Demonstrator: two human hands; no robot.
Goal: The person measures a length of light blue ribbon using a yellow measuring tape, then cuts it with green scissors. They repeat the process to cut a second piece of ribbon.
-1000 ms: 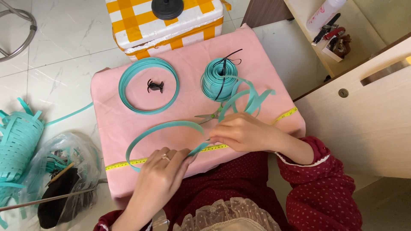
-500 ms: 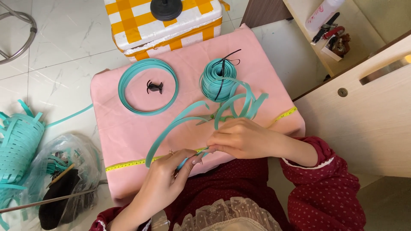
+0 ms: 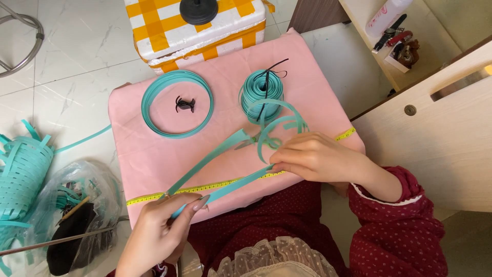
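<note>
While both hands pinch teal strip (image 3: pixel 225 187) | left hand (image 3: pixel 159 231) low | right hand (image 3: pixel 312 156) flat

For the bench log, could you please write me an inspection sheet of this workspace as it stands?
Surface: pink cloth-covered table, yellow measuring tape along its near edge.
Job's things: teal strip stretched between both hands; teal roll behind it.
Clutter: flat teal coil around a small black clip.
Hands: left hand pinches the strip's near end; right hand holds it at the tape.
Cables: nothing seen.
Surroundings: half-woven teal basket, plastic bag, yellow checked box, wooden cabinet.
</note>
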